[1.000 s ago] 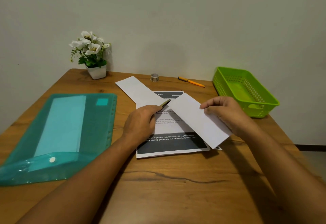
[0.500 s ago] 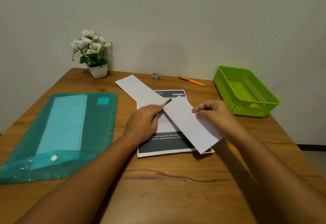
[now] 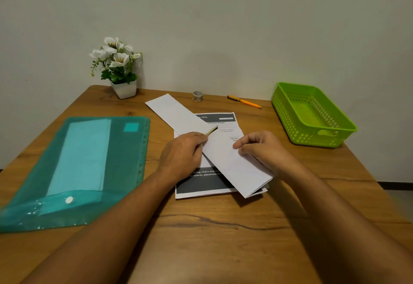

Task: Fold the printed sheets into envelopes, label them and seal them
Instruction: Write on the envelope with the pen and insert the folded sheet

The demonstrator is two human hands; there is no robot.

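Pinching the folded sheet (image 3: 223, 154) between clamped fingers, the right hand (image 3: 262, 149) sits beside the left hand (image 3: 183, 155), whose fingers curl round a thin stick (image 3: 212, 130). The teal folder (image 3: 125, 149) holds pale sheets (image 3: 80, 156).

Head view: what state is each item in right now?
Printed sheet: flat, unfolded
Folded sheet: long strip, lying diagonally across printed sheet
Left hand: holds thin stick
Right hand: pinches folded sheet
Green basket: upright, empty
Teal folder: flat, paper inside
Orange pen: lying flat
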